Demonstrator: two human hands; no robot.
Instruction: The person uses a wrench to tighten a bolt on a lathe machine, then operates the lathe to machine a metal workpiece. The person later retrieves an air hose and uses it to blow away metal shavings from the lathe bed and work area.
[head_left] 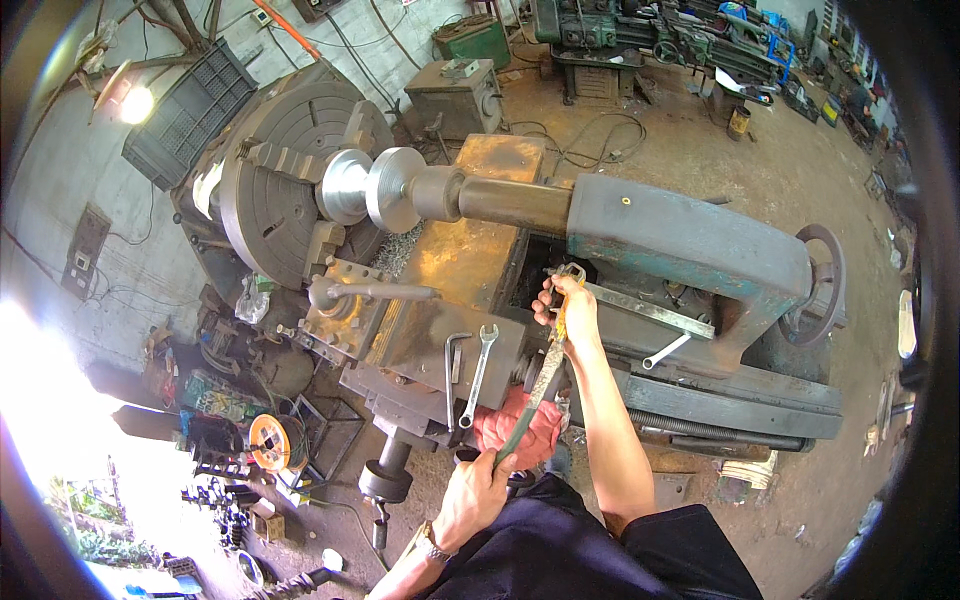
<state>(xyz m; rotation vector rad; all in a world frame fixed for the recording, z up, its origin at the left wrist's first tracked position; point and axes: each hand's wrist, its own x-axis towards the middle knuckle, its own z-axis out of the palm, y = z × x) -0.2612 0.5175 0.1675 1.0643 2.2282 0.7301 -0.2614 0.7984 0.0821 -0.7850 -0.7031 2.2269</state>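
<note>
My left hand (pixel 475 500) is closed round the lower end of a long wrench-like tool (pixel 543 378) with a worn green handle and some yellow higher up. Further up the same tool my right hand (pixel 574 318) grips it near its metal head, whose exact kind I cannot make out. The tool slants up to the right, beside the lathe's tailstock (pixel 690 230). Left of it, a combination wrench (pixel 481 375) and a hex key (pixel 451 380) lie on the carriage (pixel 415 335). A crumpled red cloth (pixel 518 425) is partly behind the tool.
A shiny spool-shaped metal workpiece (pixel 393 188) sits between the large chuck (pixel 270 200) and the tailstock. A handwheel (pixel 828 285) stands at the right. A flat bar (pixel 655 312) and another wrench (pixel 666 352) lie by the tailstock base. Assorted items clutter the lower-left floor.
</note>
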